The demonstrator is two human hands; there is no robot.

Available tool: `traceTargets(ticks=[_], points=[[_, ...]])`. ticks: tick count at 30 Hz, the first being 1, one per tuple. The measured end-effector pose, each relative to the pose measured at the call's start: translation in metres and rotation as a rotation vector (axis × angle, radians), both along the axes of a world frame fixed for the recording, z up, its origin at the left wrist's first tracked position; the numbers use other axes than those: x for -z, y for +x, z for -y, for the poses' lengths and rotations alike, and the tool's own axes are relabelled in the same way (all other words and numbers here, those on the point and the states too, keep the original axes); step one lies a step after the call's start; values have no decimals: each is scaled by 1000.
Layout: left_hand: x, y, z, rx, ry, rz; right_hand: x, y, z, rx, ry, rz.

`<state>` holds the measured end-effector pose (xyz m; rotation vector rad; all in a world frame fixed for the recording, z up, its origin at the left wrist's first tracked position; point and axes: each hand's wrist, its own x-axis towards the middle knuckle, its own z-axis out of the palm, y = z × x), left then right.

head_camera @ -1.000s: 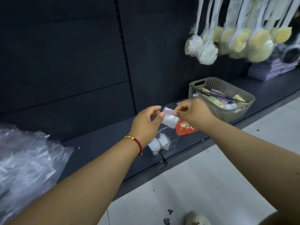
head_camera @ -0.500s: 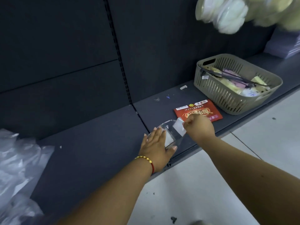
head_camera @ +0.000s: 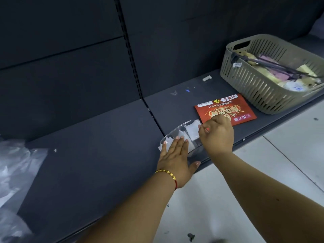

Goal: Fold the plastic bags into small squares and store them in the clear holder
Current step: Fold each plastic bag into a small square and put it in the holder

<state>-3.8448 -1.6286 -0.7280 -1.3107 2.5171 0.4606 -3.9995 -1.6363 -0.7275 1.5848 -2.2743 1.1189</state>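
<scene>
A clear holder (head_camera: 185, 124) stands near the front edge of the dark shelf (head_camera: 98, 155), with several folded white bag squares inside. My left hand (head_camera: 175, 158) lies flat with straight fingers against the holder's near side, touching the squares at its left end. My right hand (head_camera: 217, 134) is curled beside the holder's right end, pinching the folded plastic bag square (head_camera: 192, 132) that stands in the holder. A heap of loose clear plastic bags (head_camera: 15, 181) lies at the far left of the shelf.
A red printed packet (head_camera: 226, 109) lies flat just behind my right hand. A grey slatted basket (head_camera: 263, 88) with assorted items stands at the right. The pale tiled floor (head_camera: 263, 172) lies below the shelf edge.
The folded square went down from mid-air into the holder. My left hand let go of it and laid itself flat against the holder. The view tilted downward.
</scene>
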Motion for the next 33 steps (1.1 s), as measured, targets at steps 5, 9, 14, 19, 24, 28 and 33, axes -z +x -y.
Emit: traceTargets(ticks=[5,9,14,19,24,28,33], points=[[3,0,0,-5,4,-20,2,-4,-1,34,-79,-71],[5,0,-1,-16,-4,-28,14,-4,1,-26,33,-103],[5,-1,-1,-25,-8,-39,22,5,2,62,193,-37],[1,15,-8,-64,-36,-132,3,15,-5,132,46,126],[2,67,-26,-213,-76,-177,-17,66,-5,8,-143,12],[2,138,-46,-425,-63,-76,-16,144,-17,-297,-90,-25],[1,243,-80,-668,-111,21,2,231,-48,-630,513,10]])
